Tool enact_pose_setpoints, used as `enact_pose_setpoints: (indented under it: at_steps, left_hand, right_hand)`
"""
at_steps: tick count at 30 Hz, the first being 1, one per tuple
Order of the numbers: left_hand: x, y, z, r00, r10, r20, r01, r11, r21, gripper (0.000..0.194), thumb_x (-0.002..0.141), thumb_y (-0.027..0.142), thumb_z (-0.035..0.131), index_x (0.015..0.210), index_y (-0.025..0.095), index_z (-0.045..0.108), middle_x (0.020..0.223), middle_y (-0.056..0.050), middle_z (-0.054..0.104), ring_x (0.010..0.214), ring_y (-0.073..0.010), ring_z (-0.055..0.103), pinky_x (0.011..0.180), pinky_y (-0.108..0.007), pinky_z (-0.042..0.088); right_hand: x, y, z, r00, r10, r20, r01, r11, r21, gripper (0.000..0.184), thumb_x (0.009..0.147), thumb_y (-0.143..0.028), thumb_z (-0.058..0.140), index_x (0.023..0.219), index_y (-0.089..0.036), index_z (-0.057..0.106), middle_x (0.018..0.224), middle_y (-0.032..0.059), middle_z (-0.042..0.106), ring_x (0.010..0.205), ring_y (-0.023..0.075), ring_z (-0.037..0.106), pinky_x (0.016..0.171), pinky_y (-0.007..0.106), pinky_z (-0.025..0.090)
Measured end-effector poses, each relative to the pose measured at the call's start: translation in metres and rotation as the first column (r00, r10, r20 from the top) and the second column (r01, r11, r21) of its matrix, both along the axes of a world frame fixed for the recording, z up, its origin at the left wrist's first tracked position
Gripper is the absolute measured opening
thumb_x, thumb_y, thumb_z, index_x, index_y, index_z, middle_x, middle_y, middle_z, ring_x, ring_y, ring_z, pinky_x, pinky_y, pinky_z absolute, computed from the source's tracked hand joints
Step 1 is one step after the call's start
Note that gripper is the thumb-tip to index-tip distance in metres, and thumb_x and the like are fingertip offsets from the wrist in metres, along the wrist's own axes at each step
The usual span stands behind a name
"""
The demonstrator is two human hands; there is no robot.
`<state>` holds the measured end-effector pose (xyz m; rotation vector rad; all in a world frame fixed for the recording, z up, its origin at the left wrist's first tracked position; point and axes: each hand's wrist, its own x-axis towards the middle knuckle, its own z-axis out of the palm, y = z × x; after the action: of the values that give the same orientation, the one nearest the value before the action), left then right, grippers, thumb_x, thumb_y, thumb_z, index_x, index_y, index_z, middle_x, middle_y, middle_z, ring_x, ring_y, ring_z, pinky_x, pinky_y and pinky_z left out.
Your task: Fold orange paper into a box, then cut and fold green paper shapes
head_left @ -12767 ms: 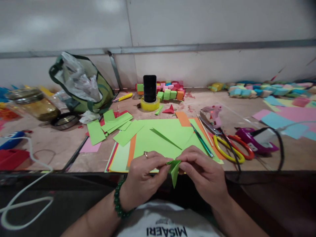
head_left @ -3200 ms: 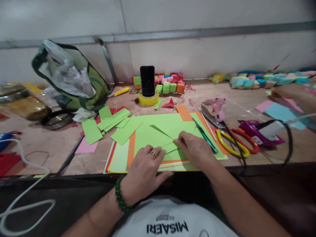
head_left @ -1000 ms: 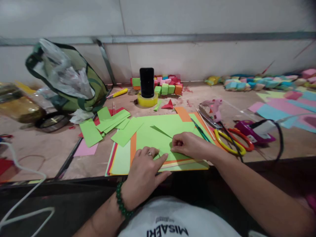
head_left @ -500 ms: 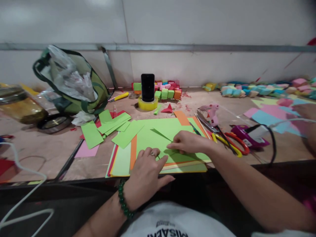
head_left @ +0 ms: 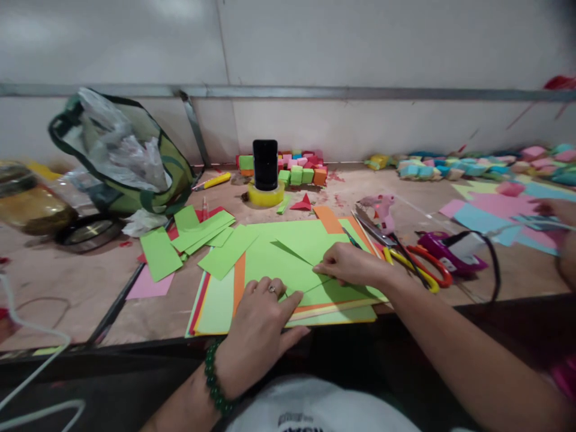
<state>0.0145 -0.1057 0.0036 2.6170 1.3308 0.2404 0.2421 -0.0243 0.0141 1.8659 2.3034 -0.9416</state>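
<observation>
My left hand (head_left: pixel 260 324) lies flat on a stack of coloured paper sheets (head_left: pixel 216 306) near the table's front edge, fingers spread, pinning a small folded green paper piece (head_left: pixel 310 287). My right hand (head_left: pixel 350 264) has its fingertips curled and pressing on the far end of that folded piece. A green bead bracelet sits on my left wrist and a ring on one finger. Cut green paper rectangles (head_left: pixel 198 240) lie just left of the stack.
Scissors with yellow and red handles (head_left: pixel 416 267), a pink glue gun (head_left: pixel 380 207) and a purple tool (head_left: pixel 452 252) lie to the right. A phone stands in a yellow tape roll (head_left: pixel 265 195) before coloured cubes (head_left: pixel 299 171). A green bag (head_left: pixel 121 156) sits left. Another person's hand (head_left: pixel 555 210) is far right.
The folded green piece went from held in the air to pressed flat on the stack. Over the last second my right hand slid slightly right along it; my left hand stayed put.
</observation>
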Motion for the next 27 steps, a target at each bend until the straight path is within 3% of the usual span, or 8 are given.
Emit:
enact_pose_setpoints:
  at_steps: [6,16,21,27]
  left_hand:
    - [0.010,0.006,0.003,0.994,-0.048,-0.094,0.056,0.995,0.083,0.070,0.074,0.068,0.055,0.129,0.026,0.050,0.101,-0.011,0.058,0.092,-0.0296,0.050,0.081,-0.044,0.040]
    - [0.008,0.001,0.003,0.993,-0.026,-0.116,0.034,0.998,0.061,0.062,0.079,0.062,0.055,0.130,0.027,0.052,0.104,-0.010,0.058,0.097,-0.0290,0.049,0.085,-0.043,0.040]
    - [0.012,0.000,0.003,0.995,-0.015,-0.100,0.022,0.997,0.070,0.060,0.078,0.060,0.059,0.127,0.028,0.053,0.110,-0.011,0.057,0.100,-0.0294,0.049,0.085,-0.043,0.040]
    - [0.013,-0.002,0.002,0.993,-0.016,-0.114,0.026,0.996,0.086,0.059,0.079,0.058,0.059,0.128,0.025,0.051,0.121,-0.012,0.057,0.106,-0.0309,0.049,0.088,-0.046,0.038]
  right_hand:
    - [0.008,-0.003,0.003,0.997,0.061,-0.050,-0.064,0.996,-0.056,0.052,0.066,-0.066,0.062,0.056,-0.016,0.057,0.050,0.0000,0.058,0.044,0.0085,0.041,0.042,0.022,0.028]
    - [0.028,-0.007,0.009,0.999,0.044,0.007,-0.043,0.993,-0.114,0.052,0.074,-0.064,0.053,0.051,-0.017,0.051,0.043,-0.0007,0.050,0.039,0.0089,0.040,0.042,0.023,0.028]
    - [0.011,-0.011,0.018,0.997,0.039,0.061,-0.043,0.997,0.061,0.051,0.079,-0.060,0.050,0.053,-0.017,0.054,0.048,-0.0019,0.047,0.047,0.0097,0.039,0.047,0.025,0.025]
    - [-0.022,-0.010,0.029,0.988,-0.022,0.151,-0.018,0.966,0.259,0.033,0.076,-0.051,0.059,0.068,-0.019,0.064,0.067,0.0049,0.062,0.064,0.0166,0.051,0.053,0.027,0.027]
